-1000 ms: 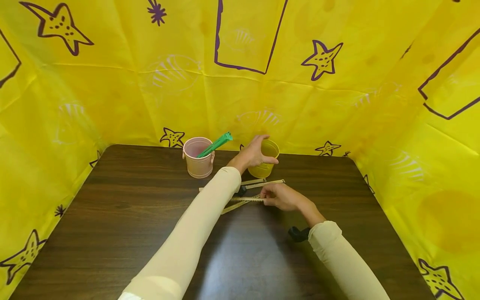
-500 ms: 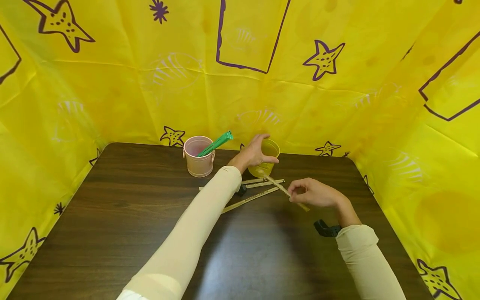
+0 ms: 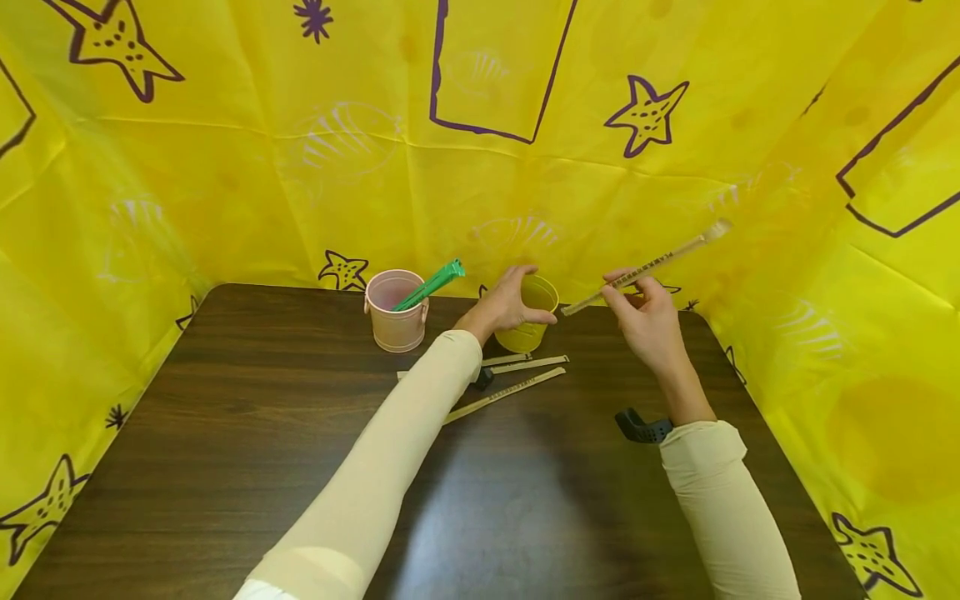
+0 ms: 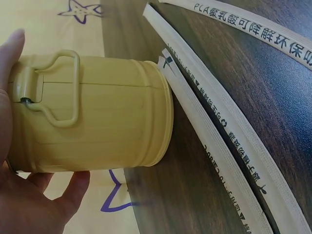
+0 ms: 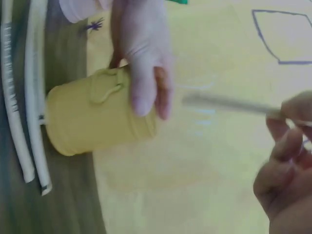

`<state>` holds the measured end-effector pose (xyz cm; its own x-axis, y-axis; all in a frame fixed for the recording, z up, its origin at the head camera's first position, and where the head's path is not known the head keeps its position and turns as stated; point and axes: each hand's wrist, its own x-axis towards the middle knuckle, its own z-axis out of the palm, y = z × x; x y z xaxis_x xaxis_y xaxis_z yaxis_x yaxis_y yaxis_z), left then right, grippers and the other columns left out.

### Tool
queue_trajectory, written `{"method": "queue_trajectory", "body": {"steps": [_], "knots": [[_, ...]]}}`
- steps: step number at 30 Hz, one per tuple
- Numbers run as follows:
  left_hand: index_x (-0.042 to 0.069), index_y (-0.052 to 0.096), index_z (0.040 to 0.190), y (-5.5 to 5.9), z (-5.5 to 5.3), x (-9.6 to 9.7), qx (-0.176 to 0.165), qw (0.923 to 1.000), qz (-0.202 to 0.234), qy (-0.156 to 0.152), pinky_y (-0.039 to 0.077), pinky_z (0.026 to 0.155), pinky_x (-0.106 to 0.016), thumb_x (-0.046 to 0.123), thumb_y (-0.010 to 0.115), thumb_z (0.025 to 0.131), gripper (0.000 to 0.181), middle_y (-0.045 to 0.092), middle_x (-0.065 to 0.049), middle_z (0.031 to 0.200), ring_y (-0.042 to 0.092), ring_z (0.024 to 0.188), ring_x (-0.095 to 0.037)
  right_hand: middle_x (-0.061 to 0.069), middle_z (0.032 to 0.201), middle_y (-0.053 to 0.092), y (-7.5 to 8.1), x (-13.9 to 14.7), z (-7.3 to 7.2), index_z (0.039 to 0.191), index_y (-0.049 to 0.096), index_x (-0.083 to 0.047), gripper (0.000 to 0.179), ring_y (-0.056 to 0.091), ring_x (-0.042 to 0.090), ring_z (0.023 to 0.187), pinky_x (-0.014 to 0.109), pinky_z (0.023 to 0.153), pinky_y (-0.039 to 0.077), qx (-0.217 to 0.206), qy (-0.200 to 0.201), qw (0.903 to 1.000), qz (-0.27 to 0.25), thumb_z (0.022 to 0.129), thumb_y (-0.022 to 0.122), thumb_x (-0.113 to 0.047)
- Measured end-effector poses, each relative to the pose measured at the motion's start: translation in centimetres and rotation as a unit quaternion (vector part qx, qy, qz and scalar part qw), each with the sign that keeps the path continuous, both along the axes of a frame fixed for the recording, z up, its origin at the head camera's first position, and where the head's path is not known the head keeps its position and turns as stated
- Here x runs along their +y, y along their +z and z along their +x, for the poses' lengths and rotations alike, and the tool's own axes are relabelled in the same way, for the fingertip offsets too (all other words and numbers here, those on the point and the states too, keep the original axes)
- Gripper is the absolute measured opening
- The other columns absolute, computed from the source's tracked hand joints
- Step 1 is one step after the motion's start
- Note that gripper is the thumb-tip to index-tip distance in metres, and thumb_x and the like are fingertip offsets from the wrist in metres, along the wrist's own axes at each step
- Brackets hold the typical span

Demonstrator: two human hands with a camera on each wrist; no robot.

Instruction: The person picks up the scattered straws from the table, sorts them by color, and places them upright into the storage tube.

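Observation:
My left hand (image 3: pixel 504 310) grips a small yellow bucket (image 3: pixel 522 340) near its rim, thumb and fingers on opposite sides. The bucket stands upright at the table's back edge; its wire handle (image 4: pixel 74 92) hangs down its side in the left wrist view. To the right, my right hand (image 3: pixel 651 323) pinches a paper-wrapped straw (image 3: pixel 671 255) between thumb and fingers. That straw is raised and slanted, its lower end close beside the bucket's rim. Several more wrapped straws (image 3: pixel 504 396) with printed lettering lie on the table in front of the bucket, partly hidden by my left forearm.
A pink bucket (image 3: pixel 397 332) stands to the left, with green wrapped sticks (image 3: pixel 431 288) leaning out of it. The dark wooden table (image 3: pixel 247 467) is enclosed by a yellow printed cloth (image 3: pixel 360 200) behind and at both sides.
My right hand has picked one wrapped straw off the table, moved right and then up, and turned it to slant beside the bucket. My left hand stays on the yellow bucket.

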<state>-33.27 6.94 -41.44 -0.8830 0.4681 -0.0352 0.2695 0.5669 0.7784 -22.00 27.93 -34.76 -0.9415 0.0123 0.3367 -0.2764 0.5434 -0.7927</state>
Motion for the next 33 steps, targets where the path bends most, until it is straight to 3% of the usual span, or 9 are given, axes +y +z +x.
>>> {"method": "queue_trajectory", "body": {"steps": [5, 11, 13, 19, 22, 25, 30, 33], "knots": [[0.023, 0.026, 0.161, -0.1, -0.1, 0.1, 0.0, 0.9999, 0.01, 0.005, 0.033, 0.124, -0.048, 0.052, 0.085, 0.079, 0.105, 0.023, -0.005, 0.169, 0.029, 0.155, -0.029, 0.016, 0.124, 0.065, -0.3, -1.7, -2.1, 0.128, 0.064, -0.004, 0.032, 0.053, 0.005, 0.073, 0.014, 0.06, 0.044, 0.023, -0.03, 0.9992, 0.011, 0.103, 0.062, -0.024], [0.023, 0.026, 0.161, -0.2, 0.0, 0.1, -0.006, 0.9998, 0.019, 0.001, 0.034, 0.123, -0.049, 0.052, 0.085, 0.079, 0.105, 0.024, -0.005, 0.168, 0.03, 0.154, -0.029, 0.017, 0.114, 0.065, -2.3, -2.8, -4.0, 0.126, 0.062, -0.006, 0.029, 0.039, 0.001, 0.047, 0.02, 0.045, 0.035, -0.005, -0.04, 0.999, 0.02, 0.102, 0.064, -0.021], [0.024, 0.026, 0.161, -0.2, 0.0, 0.2, -0.006, 0.9998, 0.018, 0.001, 0.035, 0.123, -0.048, 0.053, 0.085, 0.079, 0.105, 0.024, -0.005, 0.168, 0.031, 0.154, -0.028, 0.017, 0.113, 0.066, -2.7, -3.0, -4.3, 0.125, 0.062, -0.006, 0.028, 0.037, -0.001, 0.046, 0.02, 0.044, 0.035, -0.011, -0.04, 0.9988, 0.025, 0.102, 0.064, -0.02], [0.024, 0.027, 0.16, -0.2, 0.0, 0.2, -0.005, 0.9998, 0.02, 0.003, 0.035, 0.123, -0.049, 0.054, 0.085, 0.078, 0.105, 0.024, -0.005, 0.169, 0.032, 0.153, -0.03, 0.017, 0.119, 0.067, -3.1, -3.0, -4.4, 0.129, 0.062, -0.008, 0.031, 0.045, 0.01, 0.051, 0.025, 0.047, 0.039, -0.038, -0.04, 0.9975, 0.043, 0.101, 0.065, -0.021], [0.025, 0.027, 0.16, -0.1, 0.0, 0.1, -0.009, 0.9997, 0.02, 0.005, 0.035, 0.123, -0.049, 0.053, 0.085, 0.079, 0.104, 0.024, -0.005, 0.169, 0.031, 0.154, -0.029, 0.017, 0.131, 0.064, -3.2, -2.8, -4.3, 0.135, 0.059, -0.007, 0.04, 0.061, 0.022, 0.076, 0.03, 0.062, 0.049, -0.069, -0.033, 0.9952, 0.061, 0.1, 0.066, -0.026], [0.024, 0.027, 0.161, -0.1, 0.0, 0.1, -0.014, 0.9996, 0.025, 0.005, 0.035, 0.122, -0.05, 0.051, 0.085, 0.08, 0.103, 0.023, -0.005, 0.169, 0.03, 0.154, -0.03, 0.018, 0.142, 0.059, -3.4, -2.3, -4.1, 0.144, 0.053, -0.004, 0.053, 0.064, 0.032, 0.103, 0.037, 0.08, 0.053, -0.106, -0.018, 0.9905, 0.085, 0.1, 0.066, -0.03], [0.023, 0.026, 0.161, -0.2, 0.1, 0.0, -0.013, 0.9994, 0.032, 0.002, 0.034, 0.122, -0.051, 0.048, 0.085, 0.081, 0.103, 0.021, -0.006, 0.169, 0.029, 0.154, -0.031, 0.019, 0.139, 0.062, -4.6, -1.7, -3.1, 0.151, 0.045, -0.004, 0.063, 0.066, 0.037, 0.101, 0.043, 0.084, 0.055, -0.162, 0.01, 0.9756, 0.147, 0.101, 0.064, -0.036], [0.023, 0.026, 0.161, -0.3, 0.1, -0.1, -0.012, 0.9993, 0.037, 0.002, 0.034, 0.122, -0.051, 0.047, 0.085, 0.081, 0.102, 0.021, -0.007, 0.169, 0.029, 0.154, -0.031, 0.018, 0.127, 0.069, -5.4, -1.9, -2.3, 0.142, 0.055, -0.003, 0.052, 0.067, 0.031, 0.101, 0.041, 0.085, 0.055, -0.175, 0.037, 0.968, 0.176, 0.1, 0.064, -0.032]]}}
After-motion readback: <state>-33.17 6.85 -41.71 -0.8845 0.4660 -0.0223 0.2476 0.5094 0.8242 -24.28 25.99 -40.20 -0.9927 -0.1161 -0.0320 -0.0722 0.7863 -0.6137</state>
